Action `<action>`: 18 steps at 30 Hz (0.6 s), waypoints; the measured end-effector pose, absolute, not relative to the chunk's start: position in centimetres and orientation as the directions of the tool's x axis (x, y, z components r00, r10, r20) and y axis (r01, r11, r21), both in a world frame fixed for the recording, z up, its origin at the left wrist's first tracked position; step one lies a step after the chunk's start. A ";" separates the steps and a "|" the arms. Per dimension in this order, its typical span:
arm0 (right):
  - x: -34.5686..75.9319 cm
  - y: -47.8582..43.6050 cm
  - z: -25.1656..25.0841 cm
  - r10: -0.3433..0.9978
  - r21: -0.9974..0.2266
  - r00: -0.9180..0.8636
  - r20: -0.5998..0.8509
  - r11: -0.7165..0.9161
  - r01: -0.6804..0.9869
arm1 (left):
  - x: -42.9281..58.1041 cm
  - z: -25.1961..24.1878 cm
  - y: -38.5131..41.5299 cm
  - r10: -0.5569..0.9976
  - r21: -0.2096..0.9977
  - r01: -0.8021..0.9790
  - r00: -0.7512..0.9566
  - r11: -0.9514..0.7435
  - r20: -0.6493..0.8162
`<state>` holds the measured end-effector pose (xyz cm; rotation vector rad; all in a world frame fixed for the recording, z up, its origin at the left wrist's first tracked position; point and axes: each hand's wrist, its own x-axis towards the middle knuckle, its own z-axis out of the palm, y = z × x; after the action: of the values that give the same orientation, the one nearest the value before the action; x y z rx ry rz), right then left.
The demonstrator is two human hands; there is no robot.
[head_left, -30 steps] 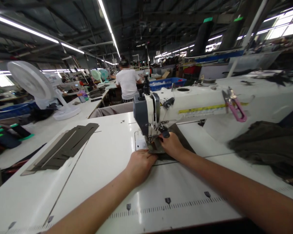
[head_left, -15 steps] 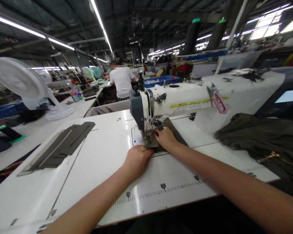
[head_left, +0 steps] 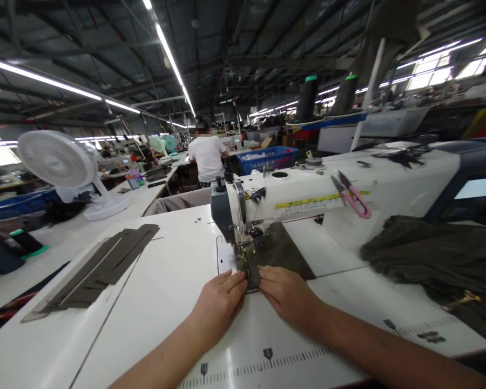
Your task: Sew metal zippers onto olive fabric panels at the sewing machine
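Observation:
A dark olive fabric piece [head_left: 287, 251] lies flat on the machine bed, right of the needle area of a white sewing machine [head_left: 308, 189]. At the presser foot [head_left: 243, 254], a narrow folded strip of the same colour [head_left: 253, 267] runs toward me. My left hand [head_left: 222, 298] is closed at the strip's left side, fingertips pressed together at its near end. From the right, my right hand [head_left: 289, 294] grips the cloth beside the strip, fingers close together. Its thumb and the underside of the cloth are hidden.
Stacked olive cut pieces [head_left: 105, 265] lie on the left of the table. Pink-handled snips [head_left: 352, 195] rest against the machine arm. Crumpled dark cloth [head_left: 433, 259] with gold scissors [head_left: 465, 300] lies right. A white fan [head_left: 59, 159] and a seated person [head_left: 207, 156] are beyond.
My right hand has drawn back from beside the needle toward me, now level with my left hand. The strip now points toward me, and more flat cloth shows. The view has tilted up.

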<state>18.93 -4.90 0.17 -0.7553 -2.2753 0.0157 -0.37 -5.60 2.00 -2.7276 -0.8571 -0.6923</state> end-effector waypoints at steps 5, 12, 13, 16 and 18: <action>19.0 -4.7 0.2 0.540 -0.229 -0.568 0.622 0.818 0.527 | -0.1 2.3 -5.5 0.456 -0.147 0.570 0.764 -0.808 0.457; 19.0 -4.1 0.1 0.565 -0.229 -0.580 0.587 0.803 0.550 | 0.4 2.7 -4.9 0.485 -0.149 0.591 0.759 -0.792 0.434; 19.0 -4.0 0.2 0.563 -0.229 -0.579 0.590 0.804 0.549 | 0.4 2.7 -4.7 0.486 -0.152 0.592 0.761 -0.792 0.430; 18.9 -3.5 0.3 0.554 -0.224 -0.570 0.607 0.807 0.546 | 0.2 2.5 -4.1 0.472 -0.170 0.585 0.767 -0.793 0.435; 18.8 -3.1 0.4 0.561 -0.230 -0.570 0.601 0.804 0.548 | 0.2 2.3 -3.6 0.456 -0.190 0.582 0.767 -0.791 0.452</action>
<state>18.80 -3.12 0.36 -0.8138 -2.3033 0.0230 0.18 -3.57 2.28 -2.6423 -0.7998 -0.5573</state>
